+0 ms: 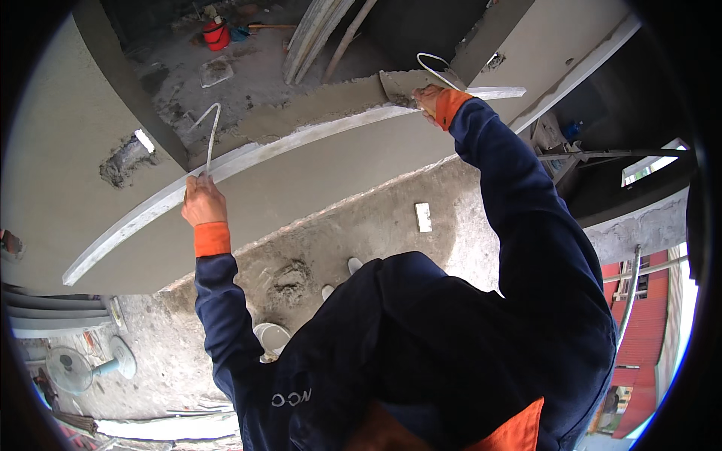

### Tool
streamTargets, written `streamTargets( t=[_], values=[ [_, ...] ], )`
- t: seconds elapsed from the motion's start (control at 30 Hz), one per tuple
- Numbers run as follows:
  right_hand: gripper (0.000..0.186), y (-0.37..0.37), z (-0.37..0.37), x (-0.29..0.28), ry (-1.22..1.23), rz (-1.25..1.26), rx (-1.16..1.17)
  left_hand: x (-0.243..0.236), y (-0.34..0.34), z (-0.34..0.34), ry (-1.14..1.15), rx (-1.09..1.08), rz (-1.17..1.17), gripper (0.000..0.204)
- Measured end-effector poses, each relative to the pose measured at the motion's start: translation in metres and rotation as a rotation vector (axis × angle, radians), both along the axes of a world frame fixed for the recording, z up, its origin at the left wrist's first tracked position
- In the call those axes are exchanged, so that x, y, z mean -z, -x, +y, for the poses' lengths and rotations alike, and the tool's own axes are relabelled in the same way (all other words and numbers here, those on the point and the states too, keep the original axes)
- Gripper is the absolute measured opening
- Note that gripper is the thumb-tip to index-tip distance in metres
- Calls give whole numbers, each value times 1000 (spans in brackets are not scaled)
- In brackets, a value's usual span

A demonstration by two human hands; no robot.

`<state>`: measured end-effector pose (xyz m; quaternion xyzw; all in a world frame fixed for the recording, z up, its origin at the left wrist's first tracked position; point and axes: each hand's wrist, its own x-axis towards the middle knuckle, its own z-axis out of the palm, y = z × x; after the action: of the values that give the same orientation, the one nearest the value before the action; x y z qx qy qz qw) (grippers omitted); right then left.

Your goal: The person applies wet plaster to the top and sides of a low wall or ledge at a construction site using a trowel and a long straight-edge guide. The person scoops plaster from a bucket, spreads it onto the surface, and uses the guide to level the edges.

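Note:
A long pale straightedge [301,137] lies along the front edge of a wall ledge coated in wet grey mortar [316,105]. My left hand [203,200] is closed at the straightedge, around the lower end of a bent metal rod clamp [216,131] that hooks up over the ledge. Further right, my right hand [429,102] grips a trowel, its handle hidden by the fingers. The trowel's grey blade [396,86] rests on the mortar. Just beyond that hand a second bent rod clamp [435,66] loops over the straightedge's right part.
Past the ledge, a red bucket [216,34] stands on a rough floor, with leaning boards [316,37] to its right. A pale bucket [271,340] is by my left arm, near a mortar pile [292,278]. A fan [71,370] stands at lower left.

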<state>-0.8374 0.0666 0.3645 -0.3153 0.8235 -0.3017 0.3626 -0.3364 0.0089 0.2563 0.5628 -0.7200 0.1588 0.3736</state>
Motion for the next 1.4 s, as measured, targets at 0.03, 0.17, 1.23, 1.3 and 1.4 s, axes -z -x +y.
streamTargets(
  t=[0.03, 0.17, 1.23, 1.3, 1.4],
  values=[
    [42, -27, -2, -3, -18, 23, -20, 1, -2, -1, -2, 1, -1, 13],
    [40, -84, 1, 3, 0, 239, -385, 1, 2, -2, 1, 29, 10, 13],
    [50, -249, -18, -6, -40, -847, -363, 2, -8, -4, 22, 69, 78, 11],
    [50, -252, -36, -13, -63, -871, -480, 1, -9, -3, 41, 68, 105, 11],
    [50, -244, -48, -19, -54, -818, -554, 0, -11, 0, 18, 48, 123, 10]
  ],
)
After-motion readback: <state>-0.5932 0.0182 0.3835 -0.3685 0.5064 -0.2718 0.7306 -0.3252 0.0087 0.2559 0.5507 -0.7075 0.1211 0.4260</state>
